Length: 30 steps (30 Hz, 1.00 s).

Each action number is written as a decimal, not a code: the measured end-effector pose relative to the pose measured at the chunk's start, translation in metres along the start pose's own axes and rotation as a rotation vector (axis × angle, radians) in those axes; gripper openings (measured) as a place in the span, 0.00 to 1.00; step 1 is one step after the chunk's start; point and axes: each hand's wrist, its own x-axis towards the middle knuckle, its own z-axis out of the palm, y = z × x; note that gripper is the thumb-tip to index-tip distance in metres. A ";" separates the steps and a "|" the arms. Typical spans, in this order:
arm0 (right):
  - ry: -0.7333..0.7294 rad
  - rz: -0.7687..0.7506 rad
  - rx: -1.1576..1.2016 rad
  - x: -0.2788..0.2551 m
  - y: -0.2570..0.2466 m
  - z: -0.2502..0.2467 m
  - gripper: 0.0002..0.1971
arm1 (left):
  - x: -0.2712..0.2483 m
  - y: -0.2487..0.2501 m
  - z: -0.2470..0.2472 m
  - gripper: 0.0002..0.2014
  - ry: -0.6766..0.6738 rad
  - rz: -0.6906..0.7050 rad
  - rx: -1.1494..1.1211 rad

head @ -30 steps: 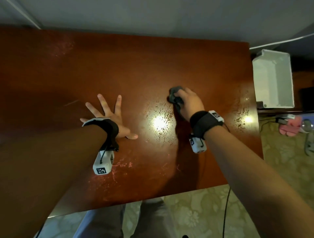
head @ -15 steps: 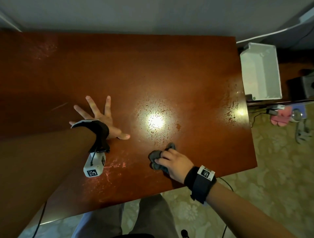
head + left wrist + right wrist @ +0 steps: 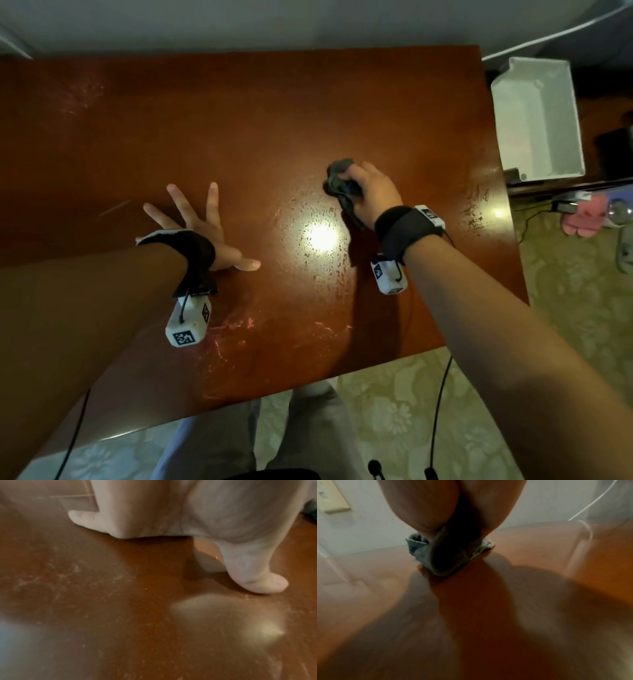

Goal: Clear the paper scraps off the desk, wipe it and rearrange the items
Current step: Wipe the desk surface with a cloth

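Grey cloth [image 3: 334, 178] bunched under the right hand [image 3: 373, 195] on the brown desk [image 3: 239, 113].
The right fingers curl over the cloth and grip it against the wood. The wad sticks out past the fingertips toward the far edge, and a tail trails back under the palm. Well apart to the left, the left hand [image 3: 205, 229] lies flat on the desk, fingers spread.

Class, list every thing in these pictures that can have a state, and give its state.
Desk: glossy, scuffed.
Cloth: bunched, pressed on the desk.
Left hand: open, fingers spread, flat on the desk.
Right hand: curled round the cloth.
White bin: upright, open-topped, beside the desk.
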 end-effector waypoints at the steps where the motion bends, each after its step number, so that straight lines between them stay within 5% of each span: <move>1: -0.002 -0.012 -0.006 -0.012 -0.001 0.004 0.18 | -0.001 0.000 0.000 0.75 0.000 0.002 0.000; 10: -0.220 -0.090 0.053 -0.206 -0.011 0.072 0.17 | -0.002 -0.002 -0.001 0.77 0.013 0.006 0.028; 13: -0.281 -0.159 0.052 -0.234 -0.010 0.085 0.20 | -0.002 -0.003 0.000 0.77 0.016 0.012 0.020; 16: -0.307 -0.205 -0.014 -0.221 -0.007 0.078 0.23 | -0.002 -0.003 0.001 0.78 0.027 0.021 0.027; 23: -0.014 0.141 0.030 -0.116 0.011 0.027 0.16 | -0.003 -0.002 0.000 0.77 0.020 0.017 0.026; 30: 0.068 0.185 0.063 -0.079 0.003 0.022 0.19 | -0.005 -0.001 0.003 0.78 0.040 0.026 0.035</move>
